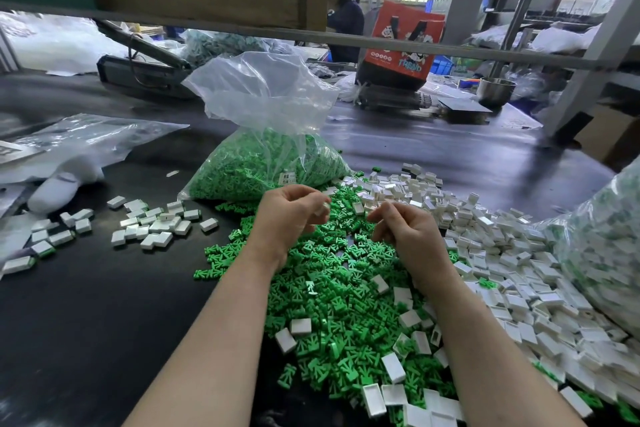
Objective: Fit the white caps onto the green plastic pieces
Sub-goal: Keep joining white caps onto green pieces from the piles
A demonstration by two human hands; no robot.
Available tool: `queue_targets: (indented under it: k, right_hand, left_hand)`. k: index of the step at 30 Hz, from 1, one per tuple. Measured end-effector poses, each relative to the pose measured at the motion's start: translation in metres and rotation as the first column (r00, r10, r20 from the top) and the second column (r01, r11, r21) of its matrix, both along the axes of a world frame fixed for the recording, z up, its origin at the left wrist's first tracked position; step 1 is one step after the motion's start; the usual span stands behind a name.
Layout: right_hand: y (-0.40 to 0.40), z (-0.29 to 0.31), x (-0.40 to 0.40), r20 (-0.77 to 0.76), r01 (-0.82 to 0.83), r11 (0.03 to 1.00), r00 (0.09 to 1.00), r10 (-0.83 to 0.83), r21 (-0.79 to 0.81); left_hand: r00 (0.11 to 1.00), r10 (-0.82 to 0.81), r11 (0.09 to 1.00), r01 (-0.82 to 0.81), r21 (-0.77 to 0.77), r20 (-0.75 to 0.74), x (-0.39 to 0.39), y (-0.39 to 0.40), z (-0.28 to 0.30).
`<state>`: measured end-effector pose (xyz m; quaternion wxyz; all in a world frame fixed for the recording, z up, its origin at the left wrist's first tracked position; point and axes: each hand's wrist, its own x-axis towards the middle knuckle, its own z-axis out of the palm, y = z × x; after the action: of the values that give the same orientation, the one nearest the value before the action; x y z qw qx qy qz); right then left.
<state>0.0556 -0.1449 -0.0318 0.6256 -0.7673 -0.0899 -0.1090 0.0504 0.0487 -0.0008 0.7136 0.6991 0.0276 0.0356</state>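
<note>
— Above the green heap, what do the fingers hold?

— On the left hand [289, 215], the curled fingers [317, 210] pinch a small white rectangular plastic cap [326, 207] at their tips. On the right hand [403, 230] the fingers are curled inward too, but I cannot tell whether anything sits between them.

— And below the hands?

— Both hover over a loose pile of green branched plastic pieces [332, 305] spread on the dark surface [104, 305], with stray caps scattered among them.

— Where are the other caps?

— A large heap of white caps [502, 253] lies just right of the green pile, touching it. A smaller cluster of capped pieces [152, 222] lies well apart to the left.

— Farther out?

— Behind the hands stands a clear plastic bag [266, 156] filled with green pieces, its mouth open.
</note>
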Motion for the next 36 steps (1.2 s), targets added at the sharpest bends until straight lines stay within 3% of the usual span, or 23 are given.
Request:
queue_targets:
  k: [4,7,9,11,13,15,18,22,25,27,30,33,36]
  right_hand:
    - [-0.001,0.0,-0.001,0.022,0.059,0.996,0.998,-0.058,-0.061]
    - [0.0,0.0,-0.001,0.038,0.082,0.99,0.996,-0.078,-0.114]
    - [-0.001,-0.001,0.0,0.061,0.127,0.976,0.991,-0.118,-0.177]
    - [-0.002,-0.001,0.001,0.087,0.195,0.944,0.98,-0.178,-0.265]
    - [-0.002,-0.001,0.003,0.13,0.296,0.872,0.955,-0.266,-0.389]
    - [-0.004,-0.001,0.004,0.168,0.375,0.782,0.926,-0.337,-0.498]
    - [-0.005,-0.002,0.001,0.19,0.43,0.66,0.894,-0.405,-0.615]
    - [-0.007,0.0,-0.003,0.21,0.448,0.402,0.833,-0.511,-0.799]
    - [-0.005,0.003,-0.006,0.155,0.413,0.332,0.793,-0.589,-0.848]
    - [-0.005,0.004,-0.007,0.056,0.342,0.334,0.768,-0.638,-0.878]
    - [-0.004,0.003,-0.009,-0.066,0.205,0.334,0.759,-0.648,-0.92]
    - [-0.006,0.004,-0.007,0.01,0.211,0.258,0.792,-0.611,-0.943]
    - [-0.006,0.003,-0.007,0.089,0.283,0.243,0.8,-0.593,-0.928]
  left_hand:
    - [0.992,0.118,0.99,-0.122,-0.078,-0.053,0.003,0.023,0.005]
    - [0.976,0.213,0.975,-0.215,-0.053,-0.036,0.007,0.03,0.003]
    - [0.943,0.332,0.941,-0.332,0.066,0.02,0.009,0.041,-0.001]
    - [0.9,0.421,0.83,-0.433,0.351,0.113,0.011,0.058,-0.008]
    - [0.852,0.499,0.622,-0.479,0.619,0.158,0.008,0.074,-0.015]
    - [0.812,0.567,0.478,-0.46,0.748,0.138,0.004,0.083,-0.018]
    - [0.782,0.612,0.384,-0.425,0.82,0.119,0.003,0.087,-0.019]
    - [0.785,0.613,0.324,-0.355,0.877,0.092,0.004,0.085,-0.018]
    - [0.798,0.595,0.269,-0.315,0.91,0.1,0.003,0.08,-0.014]
    - [0.821,0.552,0.279,-0.344,0.897,0.143,0.003,0.073,-0.009]
    - [0.88,0.416,0.402,-0.406,0.821,0.231,0.003,0.054,-0.003]
    - [0.933,0.262,0.538,-0.352,0.766,0.245,0.002,0.029,0.002]
    - [0.965,0.145,0.594,-0.26,0.761,0.217,0.002,0.009,0.002]
